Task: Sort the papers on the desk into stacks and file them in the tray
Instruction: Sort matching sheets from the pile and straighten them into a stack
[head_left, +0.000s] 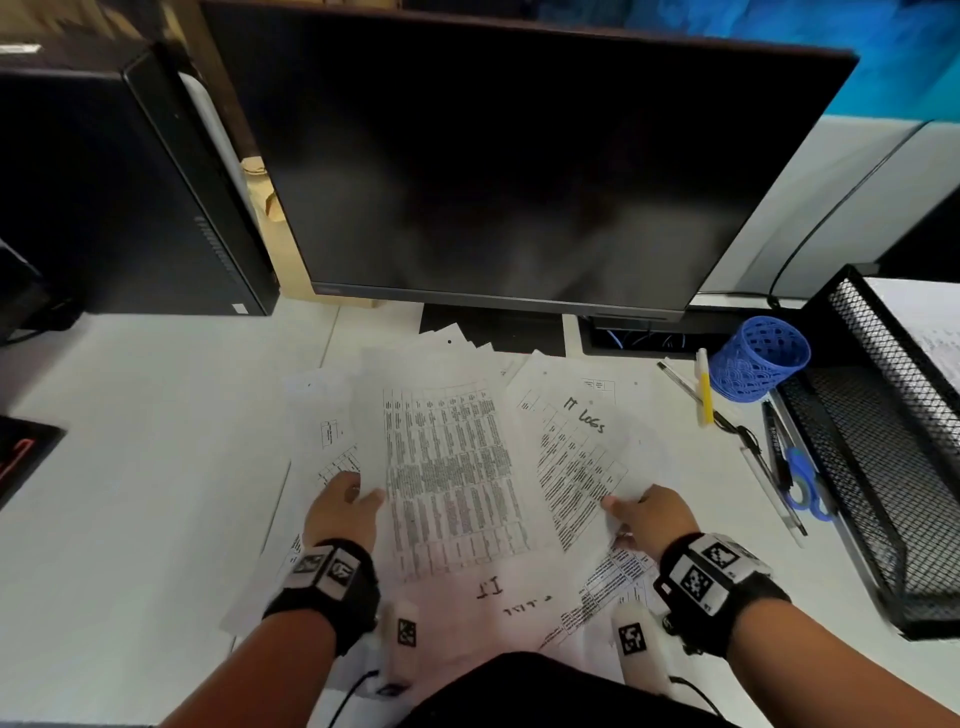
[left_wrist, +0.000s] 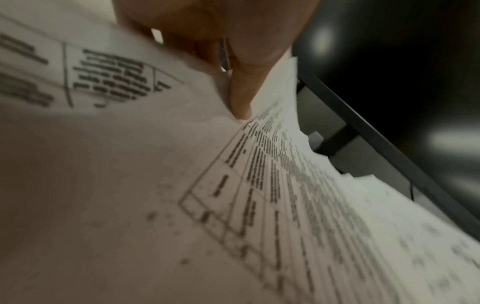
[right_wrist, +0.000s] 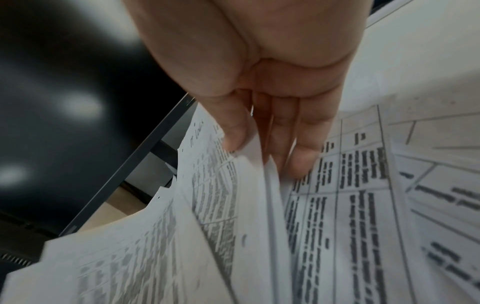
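Note:
A loose spread of printed papers (head_left: 452, 467) covers the desk in front of me. My left hand (head_left: 345, 501) pinches the left edge of the central sheet of dense tables (left_wrist: 272, 174), thumb on top. My right hand (head_left: 641, 512) pinches the near edge of a sheet marked "IT LOGS" (head_left: 576, 447), thumb above and fingers (right_wrist: 303, 148) below, lifting it off the sheets underneath (right_wrist: 363, 185). Another sheet marked "IT" (head_left: 488, 590) lies upside down nearest me. The black mesh tray (head_left: 852, 467) stands at the right, holding a white page (head_left: 930, 322).
A dark monitor (head_left: 509, 171) stands right behind the papers, and a black computer tower (head_left: 119, 197) at back left. Right of the papers lie a blue pen cup (head_left: 756, 358) on its side, pens (head_left: 704, 387) and blue scissors (head_left: 805, 483), next to the tray.

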